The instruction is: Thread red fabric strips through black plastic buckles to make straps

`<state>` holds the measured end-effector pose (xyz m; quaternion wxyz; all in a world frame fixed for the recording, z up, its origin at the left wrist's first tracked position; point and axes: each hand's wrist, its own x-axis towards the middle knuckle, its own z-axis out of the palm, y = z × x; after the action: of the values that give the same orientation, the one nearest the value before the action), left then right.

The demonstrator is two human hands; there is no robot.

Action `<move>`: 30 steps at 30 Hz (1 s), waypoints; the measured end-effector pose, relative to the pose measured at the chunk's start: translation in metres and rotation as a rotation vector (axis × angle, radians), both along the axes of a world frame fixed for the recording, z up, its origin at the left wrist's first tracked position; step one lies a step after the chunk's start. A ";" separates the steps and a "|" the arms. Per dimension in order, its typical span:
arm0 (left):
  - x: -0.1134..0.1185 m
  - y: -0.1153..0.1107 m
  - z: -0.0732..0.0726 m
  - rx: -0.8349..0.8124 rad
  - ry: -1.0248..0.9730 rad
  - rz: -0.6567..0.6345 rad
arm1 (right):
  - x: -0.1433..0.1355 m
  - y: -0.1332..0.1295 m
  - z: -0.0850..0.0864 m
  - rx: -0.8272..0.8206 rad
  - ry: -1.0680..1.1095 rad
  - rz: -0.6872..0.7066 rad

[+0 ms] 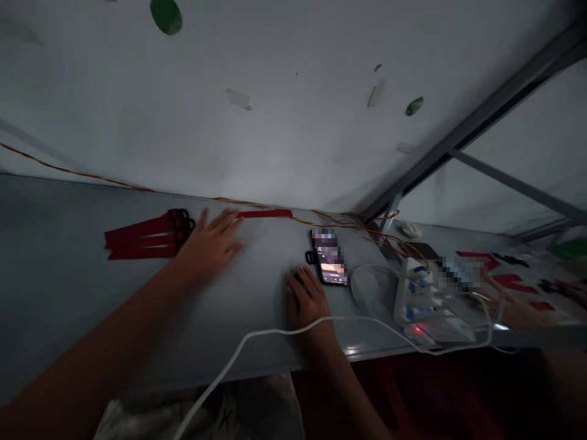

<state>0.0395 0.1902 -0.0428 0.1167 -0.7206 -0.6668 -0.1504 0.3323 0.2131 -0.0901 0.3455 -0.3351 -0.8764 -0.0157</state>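
My left hand is stretched out over the grey table, fingers apart, its fingertips by the near end of a single red strap along the wall. Beside its wrist lies a fanned bundle of red straps with black buckles at one end. My right hand rests on the table with its fingers curled; a small black piece shows among them, mostly hidden. Just beyond those fingers sits a black buckle, against the edge of a lit phone.
A white power strip with several plugs stands at the right. Its white cable passes across my right wrist. A twisted orange wire follows the wall. More red straps and a grey metal frame are further right.
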 end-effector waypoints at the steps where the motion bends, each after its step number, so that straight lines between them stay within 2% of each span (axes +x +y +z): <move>1: 0.016 0.018 0.000 -0.028 -0.019 -0.030 | -0.001 0.004 -0.001 -0.002 -0.014 -0.035; 3: 0.041 0.051 -0.003 -0.097 -0.063 -0.018 | -0.003 0.012 -0.003 -0.015 -0.063 -0.092; 5: 0.055 0.072 -0.009 -0.163 -0.097 0.042 | -0.004 0.018 -0.004 -0.035 -0.121 -0.113; 6: 0.058 0.076 -0.012 -0.179 -0.104 0.064 | -0.004 0.019 -0.005 -0.040 -0.142 -0.110; 8: 0.058 0.071 -0.017 -0.177 -0.098 0.091 | -0.006 0.020 -0.004 -0.047 -0.148 -0.093; 11: 0.056 0.031 -0.019 -0.152 -0.057 0.095 | -0.007 0.018 0.000 -0.059 -0.076 -0.043; 15: 0.067 -0.051 -0.012 -0.132 -0.006 0.123 | 0.000 0.015 0.005 -0.044 0.075 0.078; 17: 0.077 -0.088 -0.008 -0.117 0.001 0.165 | 0.008 0.013 0.006 -0.024 0.112 0.075; 19: 0.086 -0.111 -0.004 -0.130 0.015 0.195 | 0.017 0.009 0.007 -0.023 0.107 0.044; 21: 0.092 -0.119 0.001 -0.115 0.026 0.204 | 0.025 0.004 0.009 -0.065 0.092 0.035; 24: 0.096 -0.104 0.005 -0.056 0.001 0.175 | 0.028 0.002 0.013 -0.178 0.095 0.049; 26: 0.098 -0.082 0.007 -0.053 -0.051 0.157 | 0.025 0.004 0.015 -0.233 0.112 0.064; 30: 0.097 -0.038 0.006 -0.151 -0.134 0.100 | 0.009 0.014 0.019 -0.362 0.104 0.110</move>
<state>0.1363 0.1525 -0.0371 0.0243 -0.6813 -0.7178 -0.1416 0.3410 0.2273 -0.0707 0.3247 -0.3438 -0.8628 0.1785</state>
